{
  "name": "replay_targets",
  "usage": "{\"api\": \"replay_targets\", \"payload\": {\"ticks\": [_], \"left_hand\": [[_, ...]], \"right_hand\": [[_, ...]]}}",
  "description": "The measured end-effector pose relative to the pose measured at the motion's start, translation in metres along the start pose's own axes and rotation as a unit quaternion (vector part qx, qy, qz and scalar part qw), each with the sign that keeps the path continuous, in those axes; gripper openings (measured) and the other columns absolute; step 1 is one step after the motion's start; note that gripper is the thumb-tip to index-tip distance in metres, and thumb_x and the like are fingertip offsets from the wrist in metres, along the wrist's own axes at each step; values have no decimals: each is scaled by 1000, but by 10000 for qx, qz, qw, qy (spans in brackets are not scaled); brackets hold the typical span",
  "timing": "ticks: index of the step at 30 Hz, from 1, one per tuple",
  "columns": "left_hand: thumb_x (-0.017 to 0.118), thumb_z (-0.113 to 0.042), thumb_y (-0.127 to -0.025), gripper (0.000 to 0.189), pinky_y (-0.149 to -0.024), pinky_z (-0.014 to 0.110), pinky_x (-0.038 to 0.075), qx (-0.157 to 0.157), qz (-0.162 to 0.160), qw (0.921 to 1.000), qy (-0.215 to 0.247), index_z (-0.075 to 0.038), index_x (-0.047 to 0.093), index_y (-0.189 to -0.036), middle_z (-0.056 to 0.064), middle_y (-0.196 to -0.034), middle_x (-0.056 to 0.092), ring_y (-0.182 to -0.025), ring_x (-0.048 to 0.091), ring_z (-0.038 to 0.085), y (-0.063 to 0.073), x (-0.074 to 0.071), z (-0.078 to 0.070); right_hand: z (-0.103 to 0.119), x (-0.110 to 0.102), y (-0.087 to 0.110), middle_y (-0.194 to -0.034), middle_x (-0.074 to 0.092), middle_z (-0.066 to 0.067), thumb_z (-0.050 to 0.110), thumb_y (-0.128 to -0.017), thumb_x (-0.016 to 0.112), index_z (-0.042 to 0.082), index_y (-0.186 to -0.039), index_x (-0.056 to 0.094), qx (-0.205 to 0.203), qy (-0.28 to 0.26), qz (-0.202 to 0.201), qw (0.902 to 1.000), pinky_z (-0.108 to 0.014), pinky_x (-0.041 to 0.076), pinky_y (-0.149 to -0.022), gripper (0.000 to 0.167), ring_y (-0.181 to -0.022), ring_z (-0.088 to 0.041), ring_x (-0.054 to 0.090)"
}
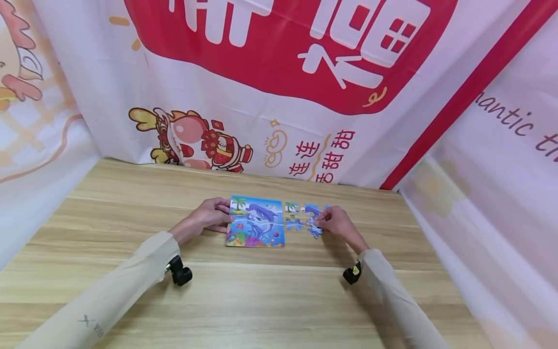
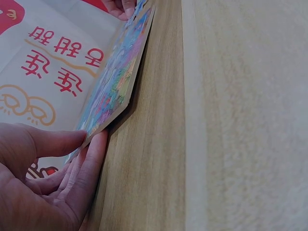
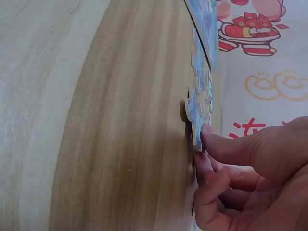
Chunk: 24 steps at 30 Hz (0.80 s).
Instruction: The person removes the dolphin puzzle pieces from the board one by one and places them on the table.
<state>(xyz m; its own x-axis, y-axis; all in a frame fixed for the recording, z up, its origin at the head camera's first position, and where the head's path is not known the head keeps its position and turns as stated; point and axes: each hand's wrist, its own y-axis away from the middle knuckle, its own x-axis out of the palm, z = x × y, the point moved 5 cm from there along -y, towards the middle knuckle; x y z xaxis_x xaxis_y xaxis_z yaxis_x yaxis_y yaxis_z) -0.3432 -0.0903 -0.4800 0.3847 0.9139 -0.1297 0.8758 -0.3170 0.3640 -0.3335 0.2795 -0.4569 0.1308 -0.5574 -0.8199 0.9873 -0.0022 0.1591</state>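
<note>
A square dolphin picture board (image 1: 257, 224) lies at the middle of the table, bright with blue water, a palm and coral. My left hand (image 1: 211, 215) pinches its left edge; in the left wrist view the thumb is on top and the fingers are beneath, with that edge raised off the wood. To the board's right are several loose jigsaw pieces (image 1: 294, 224) in matching colours. My right hand (image 1: 341, 224) holds one blue jigsaw piece (image 3: 194, 120) between thumb and fingers, tilted up from the table. Parts of the pieces near that hand are hidden behind its fingers.
A pale wood table (image 1: 244, 300) spreads under both arms. Behind it hangs a white and red printed cloth (image 1: 244, 97), and another printed cloth (image 1: 492, 194) closes the right side. A small black wrist device (image 1: 179, 271) sits below the left sleeve.
</note>
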Motion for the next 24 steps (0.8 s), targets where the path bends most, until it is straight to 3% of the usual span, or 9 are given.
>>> {"api": "replay_targets", "payload": {"ticks": [8,24], "left_hand": [[68,-1,-98,62,-75,31,68,-31,-14,10000,-63,2,40,-154,17,-129,51,-96,66,20,-2,-1,2],[69,3,-96,66,-75,31,68,-31,-59,10000,-31,4,39,-154,18,-130,50,-100,64,22,-1,1,-1]], "right_hand": [[-3,3,1,-88,68,-9,16,-92,82,1,-92,71,1,57,-302,9995,-22,48,-64,19,-77,-17,55],[1,4,3,-89,60,-8,10,-96,76,1,-95,61,-92,-319,-83,9994,-23,45,-66,17,-81,-19,53]]}}
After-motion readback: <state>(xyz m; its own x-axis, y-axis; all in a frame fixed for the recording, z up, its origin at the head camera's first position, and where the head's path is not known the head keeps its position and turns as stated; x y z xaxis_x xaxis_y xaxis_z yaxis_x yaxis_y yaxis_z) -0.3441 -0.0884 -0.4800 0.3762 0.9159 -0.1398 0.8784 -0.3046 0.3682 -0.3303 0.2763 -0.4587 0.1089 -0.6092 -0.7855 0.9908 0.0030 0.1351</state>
